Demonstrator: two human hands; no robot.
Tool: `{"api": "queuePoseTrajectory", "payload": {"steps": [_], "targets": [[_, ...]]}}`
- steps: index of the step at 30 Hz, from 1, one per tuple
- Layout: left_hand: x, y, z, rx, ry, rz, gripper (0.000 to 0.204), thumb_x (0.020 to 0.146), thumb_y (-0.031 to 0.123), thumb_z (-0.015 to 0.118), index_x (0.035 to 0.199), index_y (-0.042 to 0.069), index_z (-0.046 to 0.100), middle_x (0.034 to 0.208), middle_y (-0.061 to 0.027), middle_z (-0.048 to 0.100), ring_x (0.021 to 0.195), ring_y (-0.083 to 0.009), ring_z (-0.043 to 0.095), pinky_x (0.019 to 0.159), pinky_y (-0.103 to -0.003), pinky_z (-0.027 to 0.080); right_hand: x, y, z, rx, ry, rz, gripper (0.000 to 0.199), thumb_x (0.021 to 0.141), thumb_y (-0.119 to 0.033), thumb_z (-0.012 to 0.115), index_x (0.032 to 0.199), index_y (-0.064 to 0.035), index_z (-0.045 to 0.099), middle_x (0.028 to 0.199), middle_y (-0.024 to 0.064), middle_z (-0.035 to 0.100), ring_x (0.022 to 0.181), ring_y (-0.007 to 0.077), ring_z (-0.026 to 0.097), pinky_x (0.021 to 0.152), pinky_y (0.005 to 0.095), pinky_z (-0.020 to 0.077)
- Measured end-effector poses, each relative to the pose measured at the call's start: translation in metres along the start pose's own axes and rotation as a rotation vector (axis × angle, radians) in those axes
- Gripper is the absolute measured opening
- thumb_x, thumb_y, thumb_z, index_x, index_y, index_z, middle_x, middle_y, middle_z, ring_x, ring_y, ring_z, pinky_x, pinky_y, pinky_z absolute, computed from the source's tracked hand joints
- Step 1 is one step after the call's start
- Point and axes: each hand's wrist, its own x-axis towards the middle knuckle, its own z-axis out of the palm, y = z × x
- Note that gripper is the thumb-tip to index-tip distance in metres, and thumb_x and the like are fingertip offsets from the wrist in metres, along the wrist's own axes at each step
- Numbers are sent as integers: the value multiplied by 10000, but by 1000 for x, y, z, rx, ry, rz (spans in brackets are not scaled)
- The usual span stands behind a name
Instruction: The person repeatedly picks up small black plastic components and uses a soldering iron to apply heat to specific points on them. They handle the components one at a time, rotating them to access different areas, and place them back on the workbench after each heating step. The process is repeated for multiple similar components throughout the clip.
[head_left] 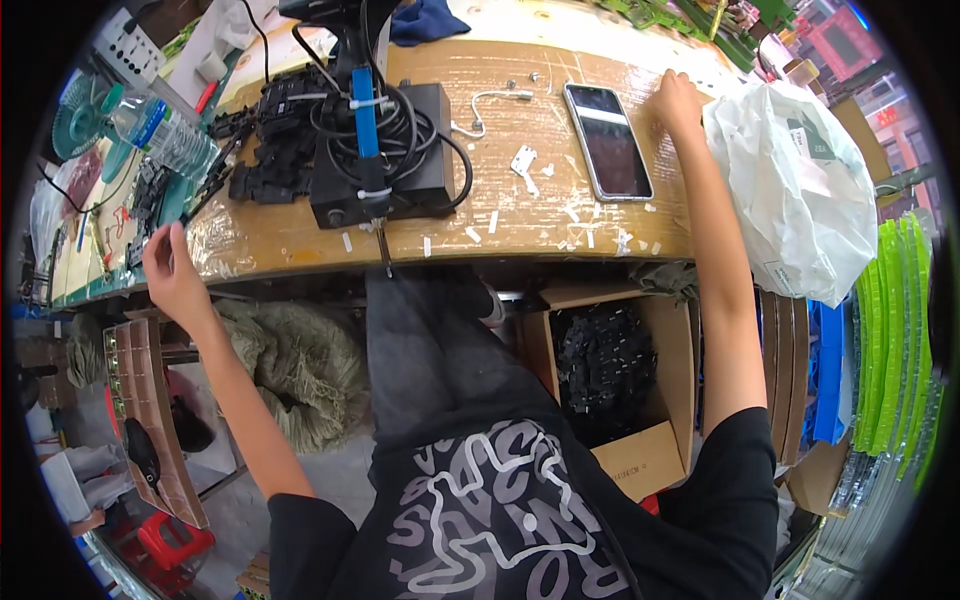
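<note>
Phone [610, 145] just L of R grip [677, 103], apart.

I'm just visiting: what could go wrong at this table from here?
The phone lies near the right grip, so a careless sweep might knock it. Loose white scraps near the edge of the table could fall into the open box below. The looped cable might snag a passing arm.
</note>
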Motion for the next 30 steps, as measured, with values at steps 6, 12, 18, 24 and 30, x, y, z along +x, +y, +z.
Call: {"api": "queuePoseTrajectory", "payload": {"steps": [6,12,18,24,30], "targets": [[-13,3,-7,-243,3,-176,224,833,126,549,982,-39,521,963,-100,534,894,-156,529,822,-271,445,43,27,36,-51,-3,111,214,752,-103,488,926,7,547,984,204,535,926,355,530,754,406,469],[-14,14,-15,-407,168,-299,240,856,207,515,963,-8,507,903,-69,512,765,-139,475,728,-259,394,58,28,56,-88,-108,156,189,775,-89,455,899,-23,581,965,185,567,892,338,563,732,403,481],[-18,23,-12,-664,295,-451,254,862,257,500,957,22,482,833,-31,481,692,-119,401,673,-247,355,57,33,46,-158,-46,44,166,781,-74,430,846,-43,580,935,177,579,862,329,573,690,404,488],[-28,24,-35,-989,54,-585,210,864,248,503,847,43,465,733,-23,451,612,-110,340,577,-246,331,55,20,43,8,110,11,169,739,-62,447,847,-28,572,917,193,574,846,339,562,692,429,459],[-64,48,-41,-1099,-144,-685,174,849,148,514,933,-2,492,813,-61,512,659,-127,397,661,-264,362,15,-21,-36,570,383,-103,143,700,-85,606,824,-15,619,772,128,618,706,221,596,661,310,455]]}}
